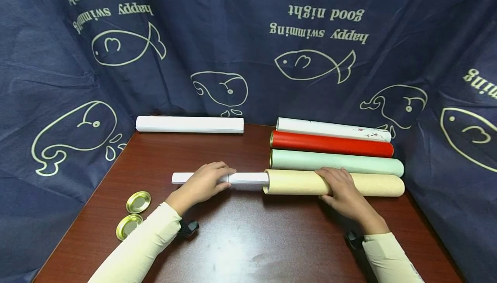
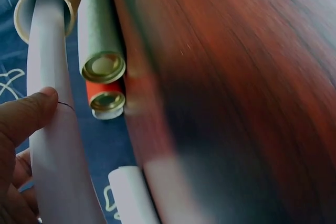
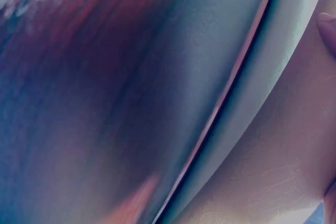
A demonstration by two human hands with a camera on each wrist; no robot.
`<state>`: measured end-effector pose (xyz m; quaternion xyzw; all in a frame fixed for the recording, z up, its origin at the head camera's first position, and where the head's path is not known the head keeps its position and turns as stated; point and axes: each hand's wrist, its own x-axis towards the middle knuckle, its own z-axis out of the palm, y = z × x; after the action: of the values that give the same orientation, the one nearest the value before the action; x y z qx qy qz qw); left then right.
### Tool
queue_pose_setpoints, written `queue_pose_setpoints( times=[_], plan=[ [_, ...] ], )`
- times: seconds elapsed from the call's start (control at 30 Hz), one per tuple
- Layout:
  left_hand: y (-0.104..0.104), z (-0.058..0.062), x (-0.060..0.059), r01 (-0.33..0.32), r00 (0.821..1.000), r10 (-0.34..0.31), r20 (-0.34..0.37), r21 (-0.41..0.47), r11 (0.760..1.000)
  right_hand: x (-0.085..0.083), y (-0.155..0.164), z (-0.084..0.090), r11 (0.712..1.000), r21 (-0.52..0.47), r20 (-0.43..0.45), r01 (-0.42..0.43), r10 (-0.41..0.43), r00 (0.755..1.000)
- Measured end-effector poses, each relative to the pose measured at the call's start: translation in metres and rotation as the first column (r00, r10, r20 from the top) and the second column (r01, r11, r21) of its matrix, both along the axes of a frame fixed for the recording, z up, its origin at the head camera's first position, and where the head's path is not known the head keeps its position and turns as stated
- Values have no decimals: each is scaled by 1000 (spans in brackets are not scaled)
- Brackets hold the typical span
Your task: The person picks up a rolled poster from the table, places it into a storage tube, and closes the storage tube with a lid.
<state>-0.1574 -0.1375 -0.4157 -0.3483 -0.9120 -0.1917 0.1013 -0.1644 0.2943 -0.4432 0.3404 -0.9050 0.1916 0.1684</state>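
My left hand (image 1: 206,181) grips a rolled sheet of white paper (image 1: 250,178), thumb on one side and fingers on the other. The roll's right end sits inside the open mouth of a pale yellow cardboard tube (image 1: 291,182). In the left wrist view the paper roll (image 2: 50,56) passes into the tube's rim (image 2: 22,22), with a gap around it. My right hand (image 1: 343,190) holds the yellow tube from above, fingers over its far side and thumb at the near side. The right wrist view shows the tube's surface (image 3: 273,145) up close.
Behind the yellow tube lie a mint green tube (image 1: 334,162), a red tube (image 1: 330,143) and a white floral tube (image 1: 330,128). Another white paper roll (image 1: 190,124) lies at the back left. Two gold metal lids (image 1: 138,202) rest near my left forearm. A blue curtain (image 1: 217,37) surrounds the table (image 1: 233,240).
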Motion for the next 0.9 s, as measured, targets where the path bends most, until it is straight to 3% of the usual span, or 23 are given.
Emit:
queue_pose_setpoints(
  times=[0.43, 0.9],
  plan=[
    [23, -13, -3, -9, 1000, 8, 24, 51, 999, 1, -2, -3, 1000, -21, -10, -4, 4, 1000],
    [55, -15, -4, -45, 999, 45, -10, 36, 998, -1, -2, -6, 999, -37, -3, 3, -4, 1000]
  ],
)
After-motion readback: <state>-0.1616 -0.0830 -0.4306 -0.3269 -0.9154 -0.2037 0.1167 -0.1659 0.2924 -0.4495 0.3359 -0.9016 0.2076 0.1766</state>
